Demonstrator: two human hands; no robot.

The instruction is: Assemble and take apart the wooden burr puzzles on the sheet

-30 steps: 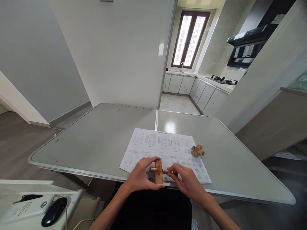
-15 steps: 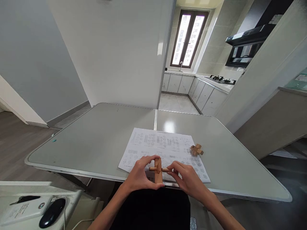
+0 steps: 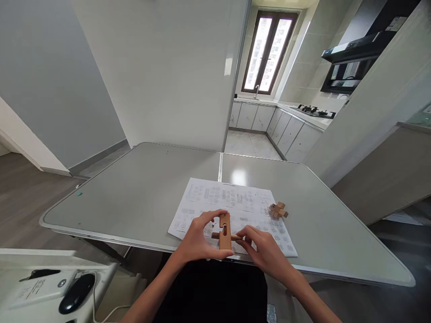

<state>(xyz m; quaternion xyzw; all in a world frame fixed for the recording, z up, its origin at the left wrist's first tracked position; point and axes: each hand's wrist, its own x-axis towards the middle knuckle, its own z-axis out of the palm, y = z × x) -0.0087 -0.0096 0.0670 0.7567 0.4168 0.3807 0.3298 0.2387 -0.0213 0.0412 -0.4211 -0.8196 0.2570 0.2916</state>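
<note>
A small wooden puzzle (image 3: 224,232), an upright notched block crossed by a thin horizontal bar, is held just above the near table edge. My left hand (image 3: 197,237) is wrapped round the upright block from the left. My right hand (image 3: 261,246) pinches the right end of the bar. Under them lies a printed sheet of diagrams (image 3: 232,204). A second wooden puzzle (image 3: 278,210), assembled as a knot, rests on the sheet's right edge, apart from both hands.
The grey table (image 3: 141,193) has a seam down its middle. At lower left a white surface holds a black mouse (image 3: 76,287) and a white box (image 3: 37,289). Beyond the table stand a white partition wall and a kitchen.
The upright block now stands higher in my left hand, with a slot showing in it, and the bar sits lower on it. Both hands stay at the table edge.
</note>
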